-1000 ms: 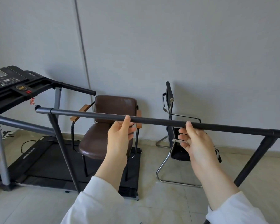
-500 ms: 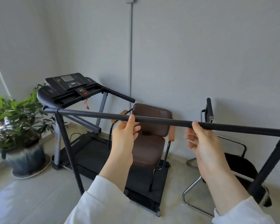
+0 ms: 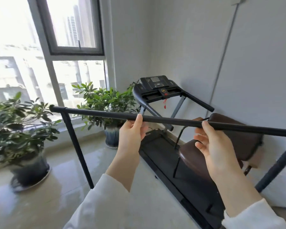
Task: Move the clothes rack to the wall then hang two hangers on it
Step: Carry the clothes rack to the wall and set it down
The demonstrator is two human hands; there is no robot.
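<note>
The left hand (image 3: 130, 134) has its thumb hooked over the top bar of the clothes rack (image 3: 168, 120) with the fingers (image 3: 143, 129) curled loosely beneath it; whether they press the bar cannot be told. The right hand (image 3: 211, 146) rests only its thumb on the bar, its fingers spread open below and apart from it. The single black bar runs from upper left down to the right edge of the view, carried by two black legs, one at each end. Bare tiled floor (image 3: 59, 164) lies open under the left half of the rack. Behind the bar stands one treadmill (image 3: 158, 90) against the grey wall (image 3: 262, 63), with one brown padded chair (image 3: 234, 146) just beside it. Two potted plants (image 3: 106, 100) stand along the window (image 3: 59, 47) at the left.
</note>
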